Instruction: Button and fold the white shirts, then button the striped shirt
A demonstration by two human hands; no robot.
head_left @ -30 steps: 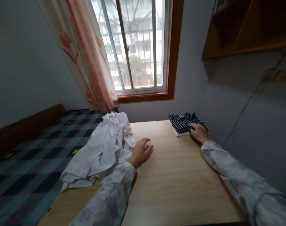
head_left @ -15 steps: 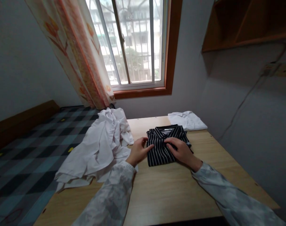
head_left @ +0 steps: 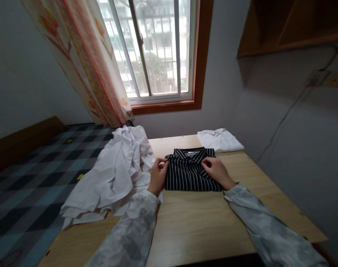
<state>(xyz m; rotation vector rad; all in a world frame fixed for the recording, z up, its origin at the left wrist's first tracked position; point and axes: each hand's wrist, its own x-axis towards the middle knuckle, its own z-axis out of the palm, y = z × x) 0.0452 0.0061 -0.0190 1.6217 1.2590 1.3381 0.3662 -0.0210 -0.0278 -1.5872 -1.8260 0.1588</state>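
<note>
A folded black shirt with white stripes (head_left: 189, 174) lies on the wooden table (head_left: 202, 222), collar toward the window. My left hand (head_left: 158, 175) pinches its left edge near the collar. On the right side of the collar rests my right hand (head_left: 216, 170), fingers gripping the cloth. A folded white garment (head_left: 220, 140) sits behind the striped shirt at the table's far right corner. Just left of my left hand, a crumpled white shirt (head_left: 115, 174) is heaped over the table's left edge.
A bed with a blue checked cover (head_left: 32, 174) adjoins the table on the left. The window (head_left: 154, 52) and a patterned curtain (head_left: 85, 63) are behind. A wooden shelf (head_left: 291, 26) hangs on the right wall, above a cable and socket (head_left: 315, 78).
The striped shirt came off the white folded garment and now lies at the table's middle. Both hands came together onto it and have shifted up toward its collar.
</note>
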